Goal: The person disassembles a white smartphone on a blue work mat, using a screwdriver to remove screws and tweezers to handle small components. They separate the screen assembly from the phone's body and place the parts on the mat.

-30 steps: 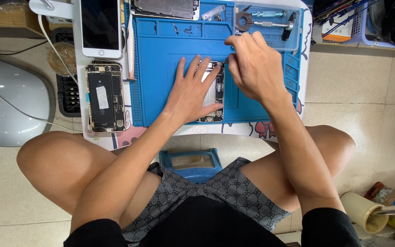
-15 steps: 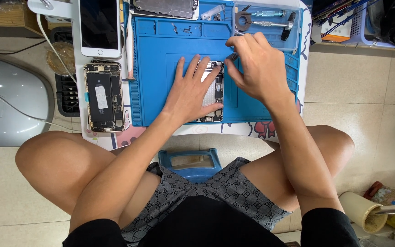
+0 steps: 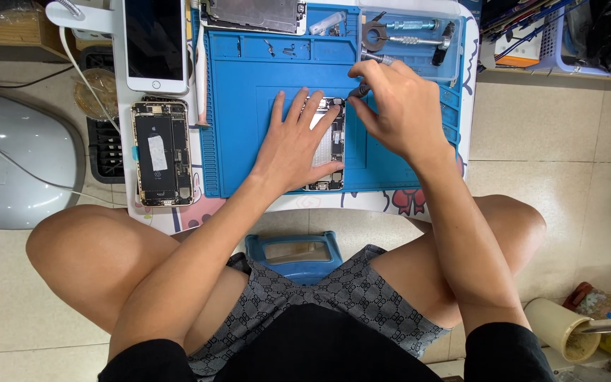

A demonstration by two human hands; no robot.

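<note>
An opened phone body (image 3: 331, 145) lies on a blue repair mat (image 3: 242, 106) on a small white table. My left hand (image 3: 293, 145) rests flat on it with fingers spread, pinning it down. My right hand (image 3: 399, 106) is closed around a small screwdriver (image 3: 373, 74); its dark tip sits at the phone's upper right corner. Most of the phone is hidden under my left hand.
A second opened phone (image 3: 162, 154) and a white phone with a dark screen (image 3: 154, 44) lie at the table's left. A metal phone plate (image 3: 252, 14) and a clear tray of tools (image 3: 410, 35) sit at the mat's far edge. A blue stool (image 3: 295, 252) stands between my knees.
My right hand has shifted slightly, keeping the screwdriver tip at the phone's upper right corner. My left hand stays flat on the phone.
</note>
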